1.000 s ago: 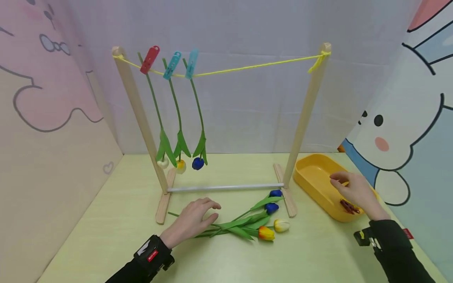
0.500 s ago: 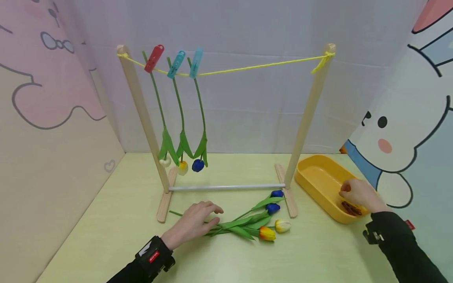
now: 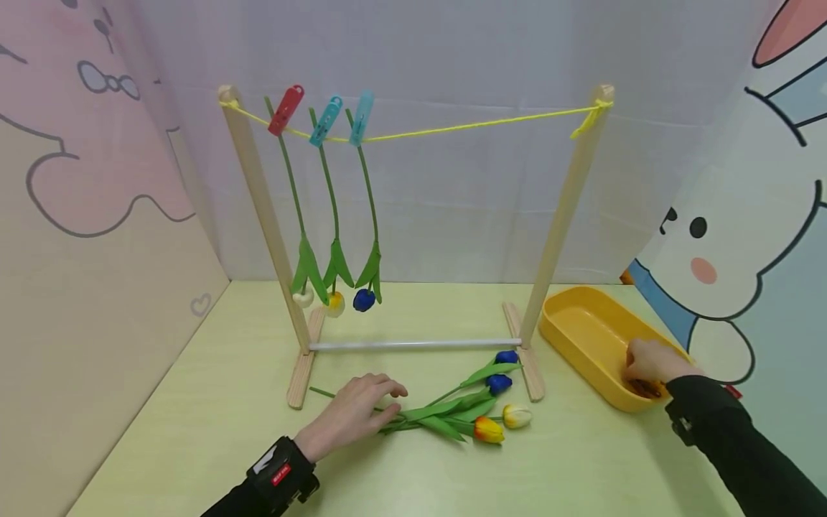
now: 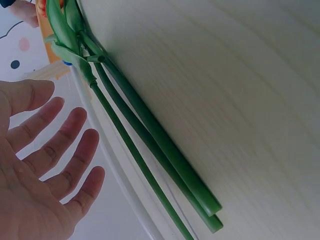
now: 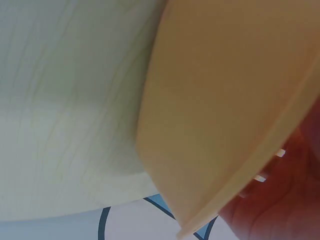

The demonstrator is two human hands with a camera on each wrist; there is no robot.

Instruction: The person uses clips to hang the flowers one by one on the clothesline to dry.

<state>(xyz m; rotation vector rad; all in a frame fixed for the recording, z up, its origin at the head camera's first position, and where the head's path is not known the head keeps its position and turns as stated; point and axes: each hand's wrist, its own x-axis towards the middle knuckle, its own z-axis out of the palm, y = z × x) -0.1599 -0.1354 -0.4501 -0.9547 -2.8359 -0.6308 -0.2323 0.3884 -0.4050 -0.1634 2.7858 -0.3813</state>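
My left hand (image 3: 355, 409) hovers with spread fingers beside the stems of several artificial tulips (image 3: 446, 411) lying on the table. In the left wrist view, its palm and fingers (image 4: 75, 165) hold nothing, and the green stems (image 4: 145, 130) run past them. My right hand (image 3: 652, 360) reaches down into the yellow tray (image 3: 568, 359), over dark red clothespins (image 3: 646, 388). Its fingertips are hidden by the hand and, in the right wrist view, by the tray's wall (image 5: 220, 110). Whether it grips a clothespin cannot be made out.
Behind the tulips stands a wooden frame (image 3: 568, 208) with a yellow string (image 3: 465, 128) between its posts. Three tulips hang head-down from it, clipped by a red clothespin (image 3: 286, 110) and two blue clothespins (image 3: 326, 121). A white rod (image 3: 413, 345) joins the frame's feet.
My right hand has moved lower into the tray, toward its near end, and now covers much of the clothespins. The left hand stays almost where it was.
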